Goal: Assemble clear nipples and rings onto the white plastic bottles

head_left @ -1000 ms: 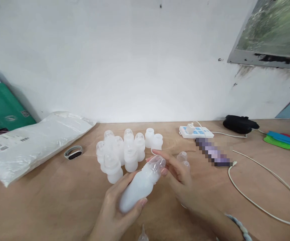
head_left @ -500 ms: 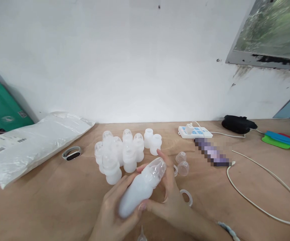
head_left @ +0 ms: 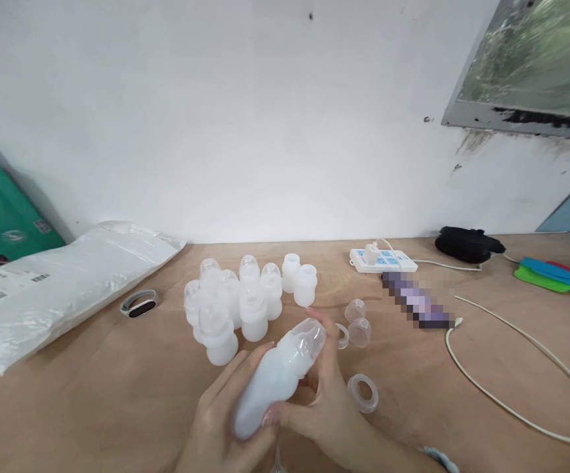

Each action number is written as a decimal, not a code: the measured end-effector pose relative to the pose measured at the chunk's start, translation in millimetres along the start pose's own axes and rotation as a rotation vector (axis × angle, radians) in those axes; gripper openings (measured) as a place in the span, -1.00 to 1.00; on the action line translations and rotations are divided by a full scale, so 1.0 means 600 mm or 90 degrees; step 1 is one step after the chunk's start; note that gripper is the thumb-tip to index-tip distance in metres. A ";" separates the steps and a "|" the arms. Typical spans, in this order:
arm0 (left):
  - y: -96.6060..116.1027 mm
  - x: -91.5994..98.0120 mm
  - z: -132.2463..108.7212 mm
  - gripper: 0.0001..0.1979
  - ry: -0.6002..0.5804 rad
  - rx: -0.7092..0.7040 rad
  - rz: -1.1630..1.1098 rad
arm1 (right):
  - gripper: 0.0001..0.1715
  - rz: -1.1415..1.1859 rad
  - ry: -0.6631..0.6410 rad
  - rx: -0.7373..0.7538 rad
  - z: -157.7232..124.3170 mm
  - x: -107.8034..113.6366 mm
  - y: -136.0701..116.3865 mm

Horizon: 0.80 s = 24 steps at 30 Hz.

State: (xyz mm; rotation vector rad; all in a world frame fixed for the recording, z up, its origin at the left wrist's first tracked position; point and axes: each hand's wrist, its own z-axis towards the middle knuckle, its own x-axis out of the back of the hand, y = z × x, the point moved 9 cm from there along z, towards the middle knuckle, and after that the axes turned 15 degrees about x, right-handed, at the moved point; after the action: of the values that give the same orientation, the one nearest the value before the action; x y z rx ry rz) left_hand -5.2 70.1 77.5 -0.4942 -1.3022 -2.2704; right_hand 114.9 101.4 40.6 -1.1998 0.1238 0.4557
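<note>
A white baby bottle (head_left: 268, 384) with a clear dome cap (head_left: 310, 336) lies tilted between my hands, its cap pointing up and to the right. My left hand (head_left: 223, 414) wraps around the bottle's lower body. My right hand (head_left: 327, 401) grips it from the right, thumb on the body and fingers behind the cap. Beyond them stands a cluster of capped white bottles (head_left: 220, 341), with two uncapped bottles (head_left: 305, 286) behind to the right. A clear ring (head_left: 364, 394) lies beside my right hand. Part of a clear nipple (head_left: 278, 463) shows below the hands.
Two clear caps (head_left: 360, 332) and another ring (head_left: 343, 336) lie right of the hands. Farther right are a power strip (head_left: 383, 261), a blurred phone (head_left: 417, 302) and a looped cable (head_left: 526, 410). A fitness band (head_left: 140, 305) and white plastic parcel (head_left: 68, 289) are left.
The held bottle and both hands have lowered slightly. The ring beside my right hand now shows more fully. Both hands keep their hold.
</note>
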 end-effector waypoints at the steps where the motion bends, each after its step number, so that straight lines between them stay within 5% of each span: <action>1: -0.001 0.000 -0.002 -0.48 0.002 -0.005 0.004 | 0.23 0.009 0.004 0.000 -0.001 -0.001 0.001; 24: 0.002 -0.003 -0.001 -0.54 -0.043 0.039 0.026 | 0.14 0.071 0.026 -0.009 -0.010 -0.003 0.015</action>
State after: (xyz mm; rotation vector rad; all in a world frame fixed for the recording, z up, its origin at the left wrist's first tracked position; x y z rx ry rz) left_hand -3.1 69.2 77.3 -0.5746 -1.3780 -2.1900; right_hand 110.7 97.7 31.1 -1.2204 0.2232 0.5303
